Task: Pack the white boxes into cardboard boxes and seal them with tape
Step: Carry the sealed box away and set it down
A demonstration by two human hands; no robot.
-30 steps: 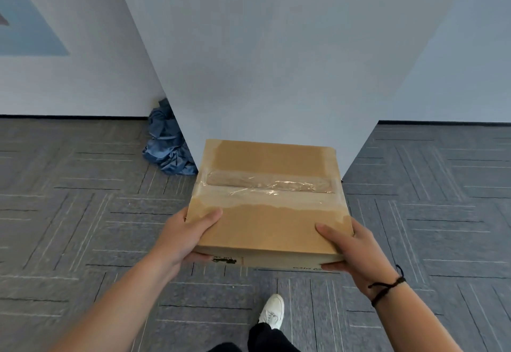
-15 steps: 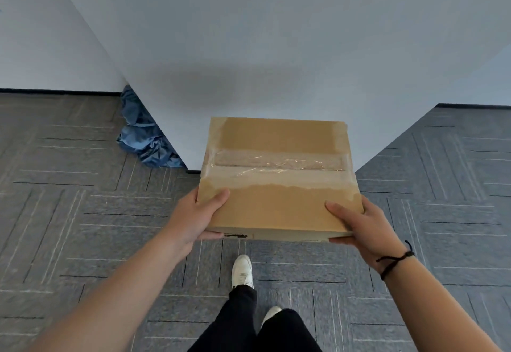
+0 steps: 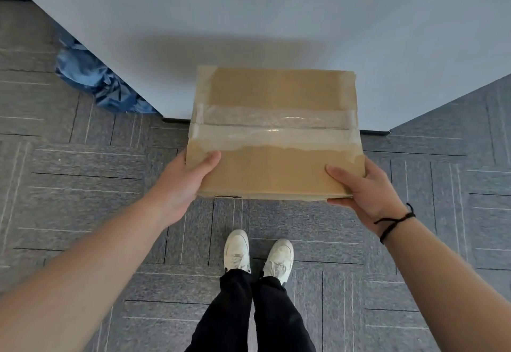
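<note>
A flat brown cardboard box (image 3: pixel 276 169) is held level in front of me, above the carpet. Clear tape (image 3: pixel 273 122) runs across its closed top flaps from side to side. My left hand (image 3: pixel 182 183) grips the near left corner, thumb on top and fingers underneath. At the near right corner my right hand (image 3: pixel 362 188) grips the same way; a black cord circles that wrist. No white boxes are visible.
A white pillar (image 3: pixel 262 33) stands directly ahead, its base just beyond the box. A crumpled blue cloth (image 3: pixel 96 80) lies on the grey carpet (image 3: pixel 83 185) at the pillar's left side. My white shoes (image 3: pixel 257 252) stand side by side below the box.
The pillar has come closer and the view has tilted further down. Both feet now stand together under the box. Both hands keep the same hold on the box.
</note>
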